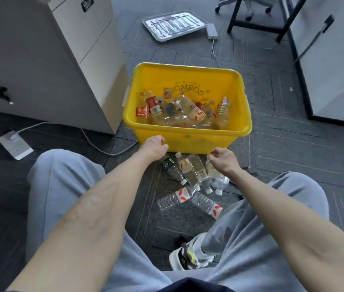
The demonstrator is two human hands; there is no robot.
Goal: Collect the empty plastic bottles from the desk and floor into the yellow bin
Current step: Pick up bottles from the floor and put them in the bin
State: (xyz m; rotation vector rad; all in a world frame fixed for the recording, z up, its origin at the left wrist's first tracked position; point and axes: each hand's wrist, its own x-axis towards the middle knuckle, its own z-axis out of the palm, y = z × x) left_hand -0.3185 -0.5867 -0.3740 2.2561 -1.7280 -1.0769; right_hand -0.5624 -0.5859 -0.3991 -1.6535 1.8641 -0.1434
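Note:
The yellow bin stands on the carpet in front of me, its bottom covered by several empty plastic bottles. More empty bottles lie on the floor between the bin and my legs: a green-labelled one, a beige-labelled one, a clear one and another with red-and-white labels. My left hand hovers at the bin's near wall above the green-labelled bottle, fingers loosely curled, holding nothing. My right hand hangs over a bottle beside the bin, also empty.
A grey cabinet stands left of the bin, with a power strip and cable on the floor. A foil tray lies beyond the bin. A white cabinet is at the right. My shoe and grey-trousered knees flank the bottles.

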